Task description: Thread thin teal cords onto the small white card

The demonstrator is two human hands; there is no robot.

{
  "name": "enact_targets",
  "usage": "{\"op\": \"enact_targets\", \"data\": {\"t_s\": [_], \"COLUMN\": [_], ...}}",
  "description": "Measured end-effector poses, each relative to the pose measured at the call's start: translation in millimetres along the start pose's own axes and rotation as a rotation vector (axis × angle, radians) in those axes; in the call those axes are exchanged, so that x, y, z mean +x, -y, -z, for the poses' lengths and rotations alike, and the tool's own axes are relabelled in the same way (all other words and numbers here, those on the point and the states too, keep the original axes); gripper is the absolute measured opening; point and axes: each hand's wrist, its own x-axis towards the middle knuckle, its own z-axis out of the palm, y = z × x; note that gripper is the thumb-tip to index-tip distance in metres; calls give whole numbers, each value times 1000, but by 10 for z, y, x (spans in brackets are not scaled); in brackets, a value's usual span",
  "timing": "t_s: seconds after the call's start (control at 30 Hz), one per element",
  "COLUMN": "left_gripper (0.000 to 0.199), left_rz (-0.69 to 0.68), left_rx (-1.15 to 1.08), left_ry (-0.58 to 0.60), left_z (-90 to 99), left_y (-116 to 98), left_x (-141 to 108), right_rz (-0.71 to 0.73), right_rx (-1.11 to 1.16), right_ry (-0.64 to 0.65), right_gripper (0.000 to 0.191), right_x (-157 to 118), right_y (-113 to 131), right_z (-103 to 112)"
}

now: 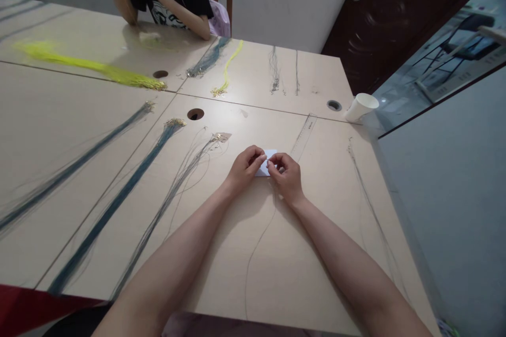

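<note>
Thread, thin, grey (259,242): on table (332,179), trailing toward near edge; presumably light, limp, slippery, best taken near its end; left hand (245,169), right hand (287,178): fingertips pinched above white paper (261,170), contents too small to tell

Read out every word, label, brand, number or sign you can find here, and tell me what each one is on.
None can be read.
Clear ruler: scale marks and tiny dark print, too small to read.
Black shirt across the table: a white printed design, no legible words.
White card: no text visible on the part that shows.
</note>
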Motion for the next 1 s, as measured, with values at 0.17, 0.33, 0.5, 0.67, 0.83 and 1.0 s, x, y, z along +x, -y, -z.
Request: {"op": "enact_targets", "data": {"t_s": [0.17,0.33,0.5,0.67,0.83,1.0], "left_gripper": [19,18,18,18,18,18], "left_rz": [-3,-5,-10,-8,-8,-17], "left_rx": [-5,1,24,9,6,26], "left_ry": [4,3,-6,-4,-10,-12], "left_z": [2,4,7,6,5,6], "left_y": [9,10,-2,0,2,-2], "left_x": [2,1,2,1,3,5], "right_rz": [-8,-9,-11,-9,-51,-46], "right_rx": [-15,-33,-38,-1,-6,-2], "right_ry": [16,19,22,7,7,4], "right_gripper": [5,6,6,6,8,9], "right_x": [-4,-3,1,-2,-5,-6], "right_y": [-1,12,17,2,8,18], "right_z": [6,8,5,-3,-4,0]}}
